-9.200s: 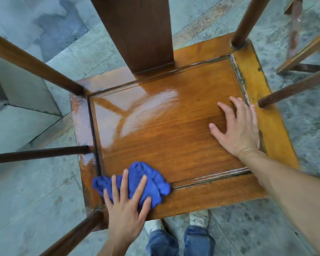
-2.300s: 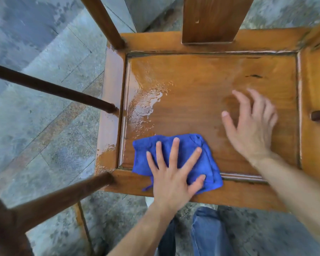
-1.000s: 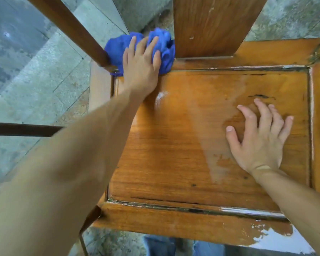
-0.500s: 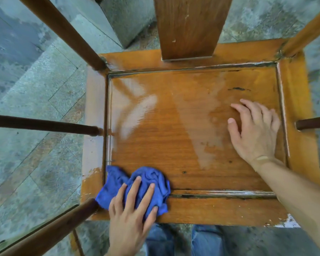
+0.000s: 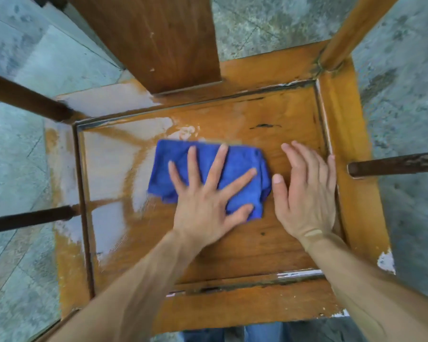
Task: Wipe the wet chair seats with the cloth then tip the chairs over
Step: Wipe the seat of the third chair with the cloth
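**Grey stone floor under soft daylight**

Lying all around: grey stone floor (image 5: 405, 99), mottled and blotched, showing darker damp-looking patches at right. Running in large slabs with thin joints at left. Rising at upper left: a pale stone step or ledge (image 5: 67, 40). Falling evenly, flat diffuse light, casting no hard shadows.

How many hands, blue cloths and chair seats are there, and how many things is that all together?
Hands: 2, the left hand and the right hand
Blue cloths: 1, the blue cloth
Chair seats: 1, the wooden chair seat
Total: 4
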